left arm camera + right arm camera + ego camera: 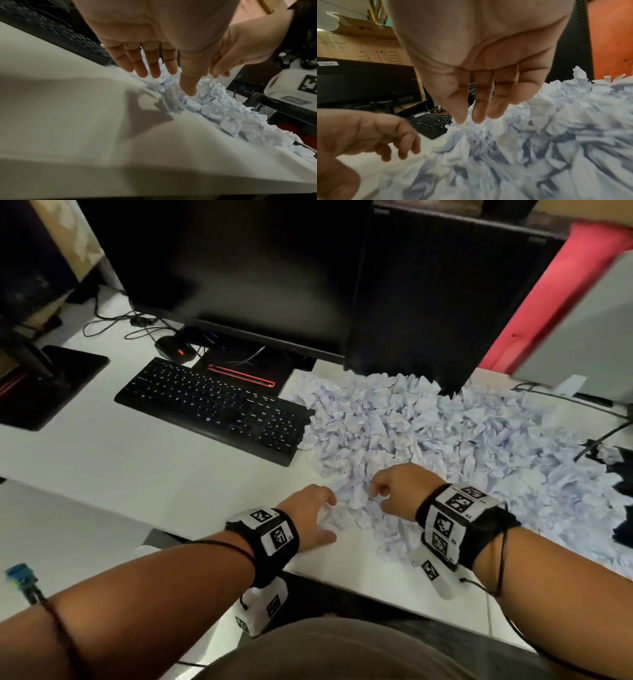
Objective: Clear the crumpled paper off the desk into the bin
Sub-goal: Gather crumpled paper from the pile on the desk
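A broad pile of crumpled pale paper [428, 433] covers the right half of the white desk [137, 474]. My left hand [329, 518] lies at the pile's near left edge. Its fingers are straight and spread in the left wrist view [169, 83], and the thumb tip touches the paper [214, 102]. My right hand [376, 494] is just to the right, bent down at the wrist. In the right wrist view its fingertips [479, 119] press into the paper [539, 135] without enclosing any. No bin is in view.
A black keyboard [212, 409] lies left of the pile, touching its edge. Behind stand a monitor [239, 268], a mouse [174, 349] and a dark tower [428, 296]. Cables [599, 440] cross the paper at the right. A second monitor stand [44, 385] sits far left.
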Action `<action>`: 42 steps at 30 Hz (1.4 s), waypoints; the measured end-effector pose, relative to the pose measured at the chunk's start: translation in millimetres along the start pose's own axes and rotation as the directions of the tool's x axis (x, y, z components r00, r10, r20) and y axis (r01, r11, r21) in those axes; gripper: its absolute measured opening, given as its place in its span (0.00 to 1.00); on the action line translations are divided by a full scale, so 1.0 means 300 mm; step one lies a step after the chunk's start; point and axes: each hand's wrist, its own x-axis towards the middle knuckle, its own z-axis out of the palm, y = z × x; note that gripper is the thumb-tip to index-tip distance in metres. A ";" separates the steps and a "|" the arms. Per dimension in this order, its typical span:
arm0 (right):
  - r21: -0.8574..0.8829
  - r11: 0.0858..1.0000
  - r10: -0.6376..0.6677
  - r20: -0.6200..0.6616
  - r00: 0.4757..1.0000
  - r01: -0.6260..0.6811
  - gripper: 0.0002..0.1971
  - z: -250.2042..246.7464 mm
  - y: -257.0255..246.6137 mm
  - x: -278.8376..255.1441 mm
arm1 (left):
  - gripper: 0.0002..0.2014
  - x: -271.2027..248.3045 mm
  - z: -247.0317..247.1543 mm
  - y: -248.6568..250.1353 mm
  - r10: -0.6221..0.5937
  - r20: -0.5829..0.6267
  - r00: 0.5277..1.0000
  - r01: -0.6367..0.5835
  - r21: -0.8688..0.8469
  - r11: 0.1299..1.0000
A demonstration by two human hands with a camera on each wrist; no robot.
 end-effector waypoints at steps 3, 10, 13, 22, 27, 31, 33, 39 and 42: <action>-0.050 0.998 -0.033 0.012 0.999 0.034 0.18 0.054 -0.002 0.006 | 0.29 0.020 0.012 0.030 -0.022 0.008 1.000 0.022 -0.033 0.999; -0.086 0.987 -0.130 0.068 0.989 0.135 0.24 0.118 -0.021 0.070 | 0.26 0.043 0.019 0.033 -0.046 0.020 0.999 0.046 -0.013 0.999; -0.111 0.985 -0.124 0.053 0.991 0.130 0.17 0.106 -0.024 0.087 | 0.23 0.054 0.002 0.017 -0.070 0.027 0.997 0.070 -0.025 0.997; 0.227 0.964 -0.095 -0.196 0.976 0.140 0.08 -0.014 0.071 0.030 | 0.12 0.064 -0.054 -0.001 -0.233 -0.199 0.952 0.231 -0.037 0.972; 0.093 0.985 -0.129 -0.147 0.981 0.144 0.06 0.010 0.110 0.010 | 0.16 0.110 -0.061 0.022 -0.207 -0.194 0.959 0.222 0.055 0.974; 0.092 0.975 -0.204 -0.009 0.979 0.204 0.20 0.051 0.113 0.011 | 0.11 0.125 -0.038 0.058 -0.159 -0.192 0.968 0.158 -0.024 0.987; 0.035 0.977 -0.210 0.032 0.977 0.209 0.15 0.069 0.104 0.019 | 0.16 0.131 -0.026 0.063 -0.148 -0.173 0.974 0.150 0.001 0.989; -0.122 0.961 -0.240 0.077 0.968 0.248 0.20 0.150 0.047 0.034 | 0.21 0.153 -0.003 0.061 -0.256 -0.081 0.963 0.263 0.102 0.959; -0.190 0.955 -0.221 0.067 0.973 0.230 0.16 0.175 0.031 0.042 | 0.18 0.148 0.008 0.055 -0.264 -0.115 0.958 0.275 0.099 0.956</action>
